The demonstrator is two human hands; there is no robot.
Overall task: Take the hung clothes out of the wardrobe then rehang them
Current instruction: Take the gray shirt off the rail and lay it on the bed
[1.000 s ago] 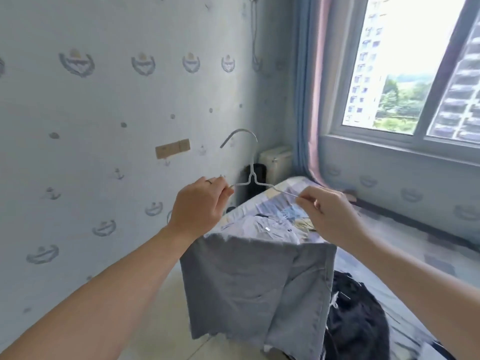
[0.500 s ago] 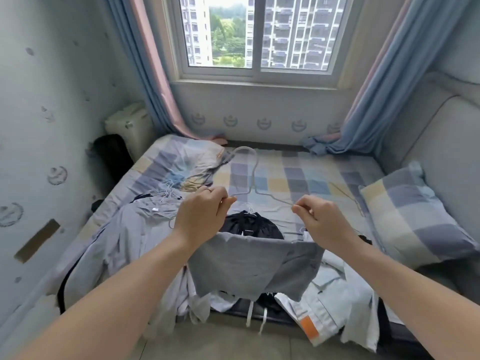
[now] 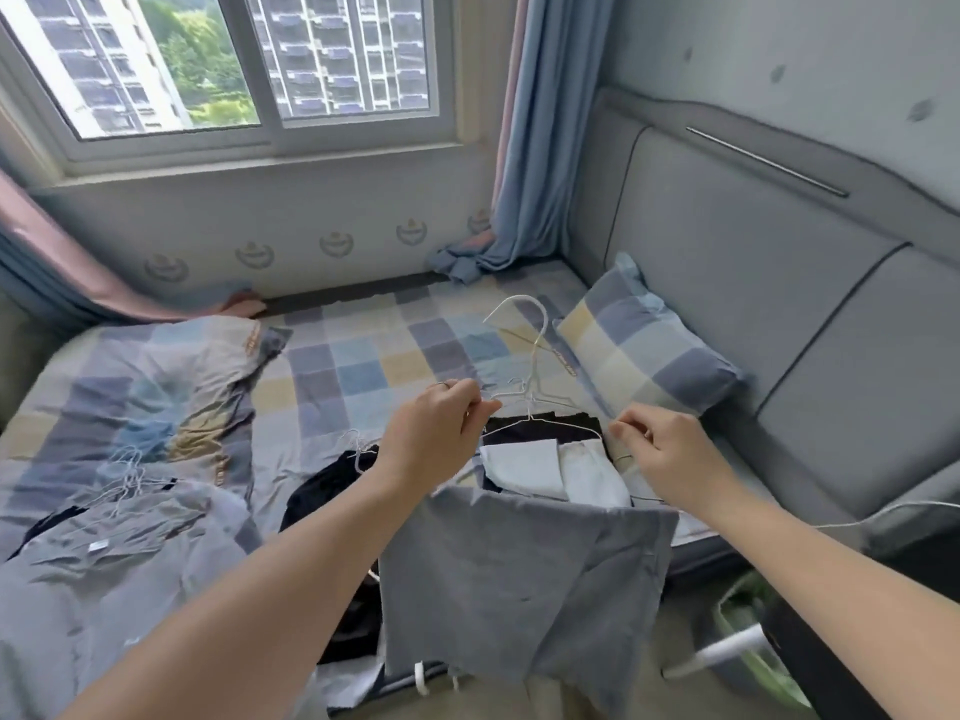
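Note:
I hold a thin white wire hanger point(image 3: 530, 350) upright over the bed, hook up. My left hand point(image 3: 434, 439) pinches its left shoulder and my right hand point(image 3: 662, 459) pinches its right shoulder. A pair of grey shorts point(image 3: 524, 574) hangs folded over the hanger's bar, below both hands. Behind it on the bed lie dark and white clothes point(image 3: 545, 459) on another hanger. A grey shirt point(image 3: 119, 553) with several wire hangers point(image 3: 124, 475) lies at the left.
The bed point(image 3: 363, 356) has a checked sheet, a checked pillow point(image 3: 644, 350) at the right and a crumpled checked blanket point(image 3: 150, 376) at the left. A grey padded headboard point(image 3: 779, 283) stands at the right. Window and blue curtain point(image 3: 535, 148) are behind. A green bin point(image 3: 753, 641) sits lower right.
The view has swung right, from the wall and window corner to the bed and headboard. Both hands still grip the hanger with the shorts, now carried over the bed's right half.

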